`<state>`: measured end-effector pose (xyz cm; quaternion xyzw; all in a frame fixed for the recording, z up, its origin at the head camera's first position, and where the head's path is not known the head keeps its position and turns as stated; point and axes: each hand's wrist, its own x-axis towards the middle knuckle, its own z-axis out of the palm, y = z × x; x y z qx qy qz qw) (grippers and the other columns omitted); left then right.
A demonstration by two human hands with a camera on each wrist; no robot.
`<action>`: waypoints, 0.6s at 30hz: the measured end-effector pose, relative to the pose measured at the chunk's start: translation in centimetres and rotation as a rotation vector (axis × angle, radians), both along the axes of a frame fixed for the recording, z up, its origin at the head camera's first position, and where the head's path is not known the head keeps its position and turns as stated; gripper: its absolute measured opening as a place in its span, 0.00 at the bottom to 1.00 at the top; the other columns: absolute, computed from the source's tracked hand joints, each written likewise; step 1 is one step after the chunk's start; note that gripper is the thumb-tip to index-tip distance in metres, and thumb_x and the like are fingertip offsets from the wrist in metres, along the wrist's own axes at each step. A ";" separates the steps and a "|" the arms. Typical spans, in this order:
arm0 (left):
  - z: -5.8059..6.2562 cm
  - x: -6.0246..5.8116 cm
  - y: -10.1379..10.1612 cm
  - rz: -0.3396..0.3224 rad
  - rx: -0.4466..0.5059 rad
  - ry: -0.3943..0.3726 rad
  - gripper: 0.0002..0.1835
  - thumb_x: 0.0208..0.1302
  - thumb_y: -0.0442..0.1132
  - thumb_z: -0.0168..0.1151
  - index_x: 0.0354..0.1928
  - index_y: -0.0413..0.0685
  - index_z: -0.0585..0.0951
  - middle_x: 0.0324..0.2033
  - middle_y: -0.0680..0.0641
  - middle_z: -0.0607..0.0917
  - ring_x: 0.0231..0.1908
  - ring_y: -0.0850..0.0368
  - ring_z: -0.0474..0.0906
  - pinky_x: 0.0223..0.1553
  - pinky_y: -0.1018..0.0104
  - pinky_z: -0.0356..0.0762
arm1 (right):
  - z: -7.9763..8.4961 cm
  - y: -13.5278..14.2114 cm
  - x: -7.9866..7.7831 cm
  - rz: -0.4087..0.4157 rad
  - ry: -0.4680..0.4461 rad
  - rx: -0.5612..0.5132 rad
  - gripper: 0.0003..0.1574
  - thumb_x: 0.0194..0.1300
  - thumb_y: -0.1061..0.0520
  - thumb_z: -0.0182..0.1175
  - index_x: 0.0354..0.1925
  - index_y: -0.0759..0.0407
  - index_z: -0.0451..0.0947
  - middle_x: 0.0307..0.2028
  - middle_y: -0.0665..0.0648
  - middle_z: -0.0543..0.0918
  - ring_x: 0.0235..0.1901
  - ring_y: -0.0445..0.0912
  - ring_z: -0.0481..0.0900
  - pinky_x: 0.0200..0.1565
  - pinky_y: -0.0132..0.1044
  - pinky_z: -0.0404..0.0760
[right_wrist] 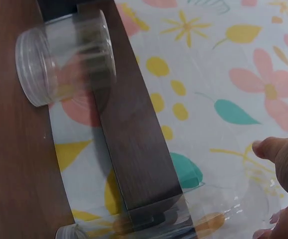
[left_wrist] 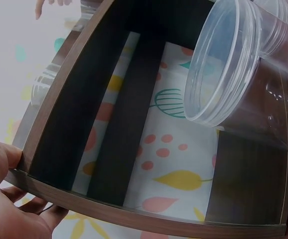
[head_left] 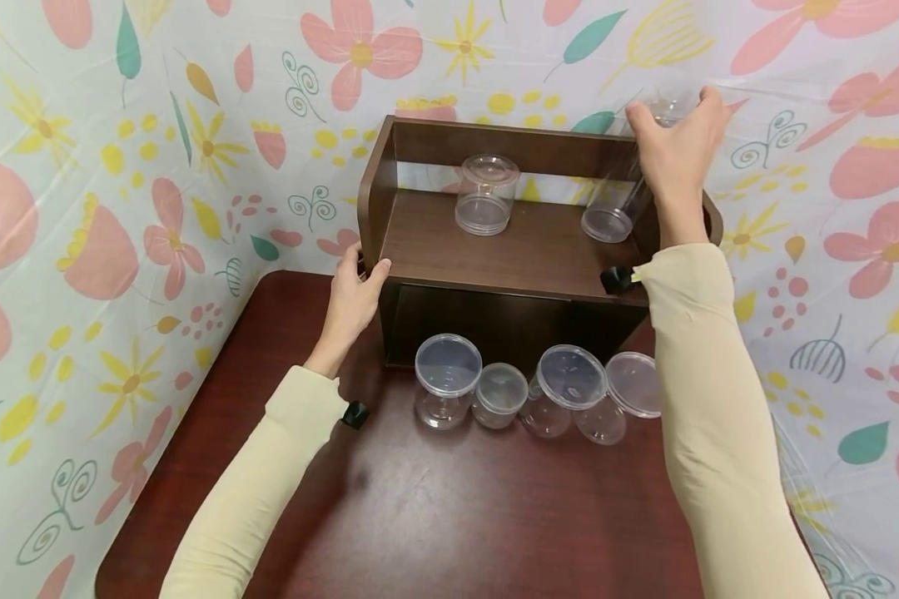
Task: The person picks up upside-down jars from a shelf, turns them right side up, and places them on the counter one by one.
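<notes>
My left hand holds the left side of a dark brown two-tier shelf, its thumb on the front edge and fingers at the outer side. At the shelf's upper right, a tall clear jar stands on the top tier. Around that jar's upper end, my right hand has thumb and fingers spread; in the right wrist view its thumb appears apart from the jar. A shorter clear jar stands mid-tier, to the left of the tall one.
Several lidded clear jars line the red-brown table before the shelf's lower compartment. A flower-patterned sheet hangs behind and at the sides. My right forearm partly hides the rightmost jar.
</notes>
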<state>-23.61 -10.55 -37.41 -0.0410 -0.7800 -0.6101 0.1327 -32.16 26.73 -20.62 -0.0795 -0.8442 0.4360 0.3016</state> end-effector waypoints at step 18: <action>-0.4 -0.1 0.2 -0.002 0.003 0.009 0.26 0.77 0.39 0.58 0.71 0.36 0.69 0.64 0.33 0.74 0.66 0.42 0.73 0.68 0.52 0.71 | -1.0 0.9 -1.4 -0.023 -0.051 0.052 0.58 0.63 0.32 0.62 0.79 0.58 0.53 0.74 0.58 0.63 0.70 0.47 0.60 0.71 0.31 0.57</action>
